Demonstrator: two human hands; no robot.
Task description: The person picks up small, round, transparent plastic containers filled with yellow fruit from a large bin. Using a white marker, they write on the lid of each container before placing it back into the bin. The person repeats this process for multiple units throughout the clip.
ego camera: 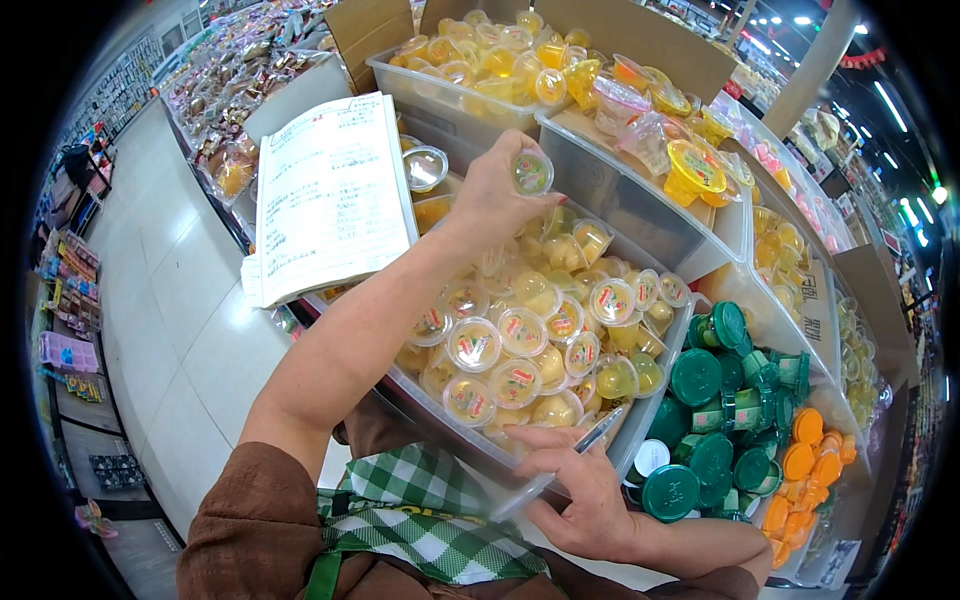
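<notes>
My left hand (495,191) holds up a small round jelly cup (532,172) with a clear printed lid, above a plastic bin. Below it the bin (679,330) is filled with pale yellow jelly cups (517,331). At the bin's near edge, my right hand (574,487) grips a pen (598,430), whose barrel slants through the fingers with one end over the cups. An open notebook (330,202) with handwritten pages lies left of my left hand, on top of the goods. A clear-lidded cup (425,168) sits just right of the notebook.
Bins of yellow cups (495,56) and bagged jellies (694,169) stand beyond. To the right are green-lidded tubs (697,457) and orange-lidded containers (806,480). Wrapped snacks (240,105) fill the far left display. A tiled aisle (180,300) runs along the left, beside a low shelf (75,405).
</notes>
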